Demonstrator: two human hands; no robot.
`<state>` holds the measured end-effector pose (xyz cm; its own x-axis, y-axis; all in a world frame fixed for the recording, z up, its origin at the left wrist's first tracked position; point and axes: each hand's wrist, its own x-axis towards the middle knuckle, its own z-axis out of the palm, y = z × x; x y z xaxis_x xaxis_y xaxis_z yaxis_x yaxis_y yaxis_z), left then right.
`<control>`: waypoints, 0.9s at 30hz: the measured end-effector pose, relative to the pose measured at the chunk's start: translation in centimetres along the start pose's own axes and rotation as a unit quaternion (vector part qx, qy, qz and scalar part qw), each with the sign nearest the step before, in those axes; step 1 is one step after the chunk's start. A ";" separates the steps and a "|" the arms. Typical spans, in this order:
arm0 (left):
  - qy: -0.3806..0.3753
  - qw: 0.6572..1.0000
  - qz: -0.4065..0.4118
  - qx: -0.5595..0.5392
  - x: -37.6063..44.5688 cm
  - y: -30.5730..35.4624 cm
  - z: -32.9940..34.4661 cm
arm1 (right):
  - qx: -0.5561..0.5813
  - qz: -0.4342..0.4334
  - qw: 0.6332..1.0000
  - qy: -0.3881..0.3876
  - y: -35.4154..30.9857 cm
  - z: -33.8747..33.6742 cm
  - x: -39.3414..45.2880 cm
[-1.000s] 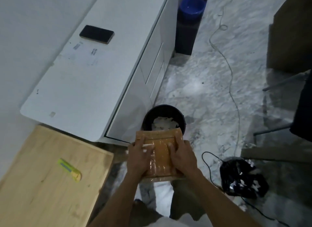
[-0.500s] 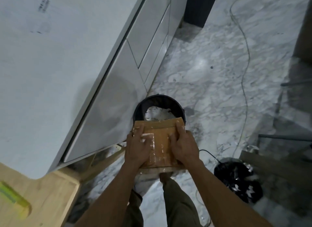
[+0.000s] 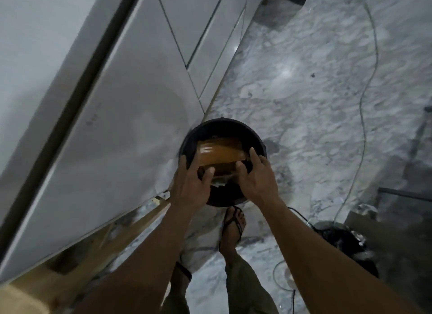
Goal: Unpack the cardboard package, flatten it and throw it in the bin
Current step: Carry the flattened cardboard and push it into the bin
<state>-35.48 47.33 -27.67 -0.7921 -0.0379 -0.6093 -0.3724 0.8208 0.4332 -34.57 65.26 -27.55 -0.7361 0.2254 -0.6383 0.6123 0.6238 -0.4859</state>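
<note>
The flattened brown cardboard package [image 3: 219,153], glossy with tape, lies tilted inside the round black bin [image 3: 233,123] on the floor. My left hand [image 3: 189,187] hovers over the bin's near left rim with its fingers spread, the thumb close to the cardboard's near edge. Over the near right rim, my right hand [image 3: 259,178] also has its fingers apart. Neither hand grips the cardboard. The bin's near part is hidden behind my hands.
A white cabinet [image 3: 140,103] stands right beside the bin on the left. A thin cable [image 3: 364,91] runs across the marble floor. A black bag [image 3: 343,239] lies at the right. My sandalled foot [image 3: 231,229] is just before the bin; a wooden table edge [image 3: 35,290] is at lower left.
The cardboard went from my two hands down into the bin. Both hands let go and opened. My view moved closer over the bin.
</note>
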 end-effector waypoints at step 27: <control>0.093 0.989 0.008 -0.113 -17.2 8.2 -13.8 | 0.157 -0.035 0.987 0.018 -10.5 -9.9 -15.5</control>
<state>-31.61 46.85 -4.43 -0.8667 -0.1469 -0.4767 -0.4401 0.6750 0.5922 -32.43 62.62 -6.59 -0.7861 0.2203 -0.5775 0.6146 0.3782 -0.6923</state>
